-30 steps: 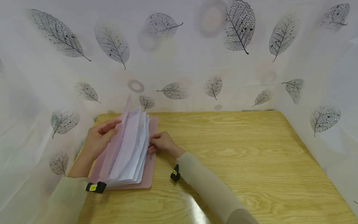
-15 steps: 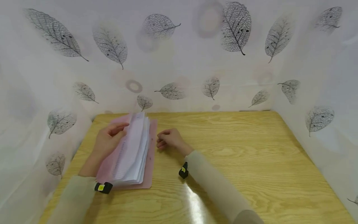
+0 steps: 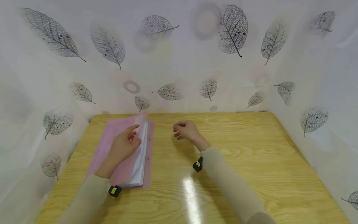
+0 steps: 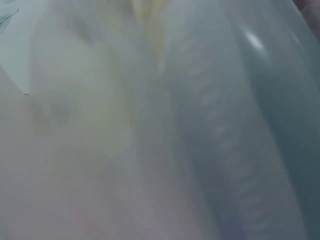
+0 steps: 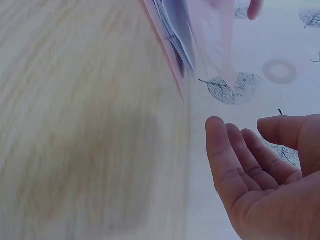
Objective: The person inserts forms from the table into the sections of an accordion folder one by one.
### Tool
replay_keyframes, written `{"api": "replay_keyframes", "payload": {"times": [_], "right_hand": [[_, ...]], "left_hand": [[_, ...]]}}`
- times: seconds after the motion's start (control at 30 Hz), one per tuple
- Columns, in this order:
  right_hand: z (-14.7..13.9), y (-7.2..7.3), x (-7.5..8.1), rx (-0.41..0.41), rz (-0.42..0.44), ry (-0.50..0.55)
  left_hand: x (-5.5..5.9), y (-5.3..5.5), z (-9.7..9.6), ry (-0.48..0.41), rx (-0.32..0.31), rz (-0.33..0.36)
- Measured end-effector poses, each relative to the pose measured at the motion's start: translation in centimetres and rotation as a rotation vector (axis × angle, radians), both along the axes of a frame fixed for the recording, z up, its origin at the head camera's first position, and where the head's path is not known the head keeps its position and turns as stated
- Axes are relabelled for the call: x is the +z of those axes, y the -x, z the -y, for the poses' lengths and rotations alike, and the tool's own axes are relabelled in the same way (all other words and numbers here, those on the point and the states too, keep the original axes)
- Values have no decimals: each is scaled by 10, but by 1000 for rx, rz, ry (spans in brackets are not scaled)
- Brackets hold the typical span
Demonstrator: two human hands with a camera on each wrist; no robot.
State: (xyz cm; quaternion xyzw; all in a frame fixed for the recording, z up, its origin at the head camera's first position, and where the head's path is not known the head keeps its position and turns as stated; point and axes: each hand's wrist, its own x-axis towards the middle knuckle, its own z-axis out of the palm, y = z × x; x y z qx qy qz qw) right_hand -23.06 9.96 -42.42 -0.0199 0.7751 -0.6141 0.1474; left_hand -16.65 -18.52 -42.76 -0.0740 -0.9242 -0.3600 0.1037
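Note:
On the left part of the table lies a notebook [image 3: 107, 133] with a pink, see-through plastic cover and white pages. Its front cover lies slanted over the pages, and the right strip of the back cover [image 3: 149, 155] sticks out beyond them. My left hand [image 3: 123, 147] is over the front cover, fingers loosely bent and thumb apart, gripping nothing. Close and blurred, the pale cover [image 4: 220, 125] fills the left wrist view. To the right of the notebook, my right hand [image 3: 188, 130] hovers above the table, fingers relaxed and holding nothing; the right wrist view shows its palm [image 5: 265, 200].
The wood-grain table [image 3: 237, 174] extends to the right of the notebook. A pale leaf-printed curtain [image 3: 184, 62] hangs behind it and along both sides. Each wrist carries a small black camera [image 3: 198, 164].
The front cover has swung from standing nearly upright over to the right, down across the pages, with my left hand moving along. My right hand has left the page edges and moved right.

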Motion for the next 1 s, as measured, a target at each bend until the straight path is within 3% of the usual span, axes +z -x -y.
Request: {"api": "replay_keyframes", "payload": {"times": [0.2,0.43,0.53,0.63,0.77,0.9,1.0], "right_hand": [[-26,-2,12,-7,-112,-102],[-54,-3,19,-1,-290,-353],[-66,-3,20,-18,-364,-454],[-74,-5,21,-14,-407,-521],[-81,-7,23,11,-481,-645],[-85,-7,24,19,-562,-789],[-87,-8,23,24,-586,-882]], "left_hand": [[-1,-1,-15,142,-6,29],[5,-4,-20,247,-128,63],[13,-3,-21,304,-193,61],[26,-2,-22,444,-240,17],[47,3,-25,611,-249,-42],[60,14,-29,598,-227,-2],[58,23,-28,538,-211,41]]}}
